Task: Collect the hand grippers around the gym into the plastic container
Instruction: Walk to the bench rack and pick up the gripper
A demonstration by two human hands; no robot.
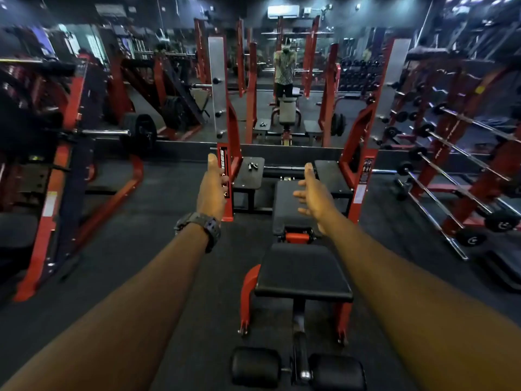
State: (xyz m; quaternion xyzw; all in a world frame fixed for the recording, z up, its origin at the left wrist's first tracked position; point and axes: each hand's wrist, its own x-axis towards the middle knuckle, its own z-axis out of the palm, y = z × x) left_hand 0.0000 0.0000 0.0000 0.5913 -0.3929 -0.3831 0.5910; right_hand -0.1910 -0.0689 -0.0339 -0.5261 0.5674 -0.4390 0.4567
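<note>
Just beyond my left hand (212,190), a hand gripper (252,166) lies on the side platform (249,179); both hands spread, right hand (313,193) empty. I'd reach over and pinch its handles together.

Bench (303,270) blk pads, red frame; blk watch (207,225).

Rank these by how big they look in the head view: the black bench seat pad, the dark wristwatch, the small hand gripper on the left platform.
1. Black padded bench seat pad, largest.
2. Dark wristwatch on the left wrist, much nearer the camera.
3. Small dark hand gripper on the black left platform, smallest but farthest away.
</note>
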